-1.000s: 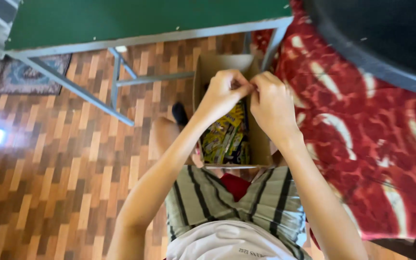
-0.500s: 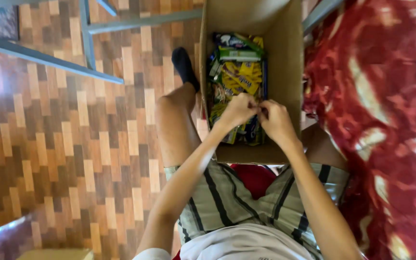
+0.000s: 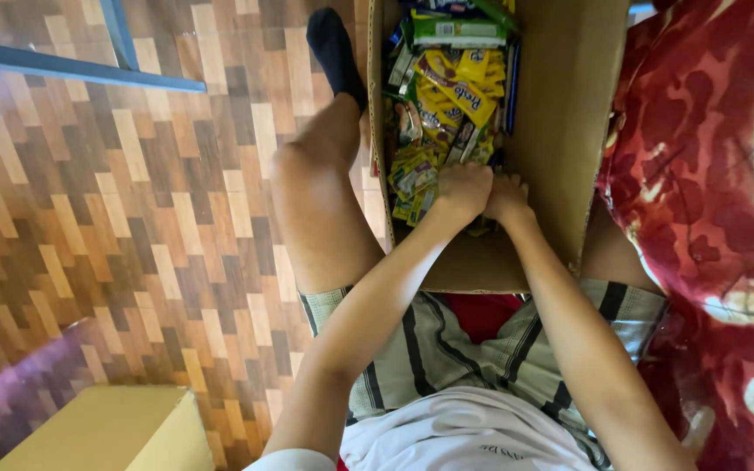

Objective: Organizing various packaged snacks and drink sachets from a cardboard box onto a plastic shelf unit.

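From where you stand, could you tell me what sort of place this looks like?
Probably a room in a home: a wood-patterned floor, a red patterned fabric alongside, and an open cardboard box of snack packets between the seated person's legs.

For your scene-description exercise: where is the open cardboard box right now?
In the head view, the cardboard box stands on the wooden floor between the person's knees, beside red patterned cloth, both hands inside among snack packets.

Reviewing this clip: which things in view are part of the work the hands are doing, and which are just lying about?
In hand:
left hand and right hand, together inside the open cardboard box
yellow and green snack packets filling it

Lying about:
second cardboard box
red patterned cloth
blue metal frame
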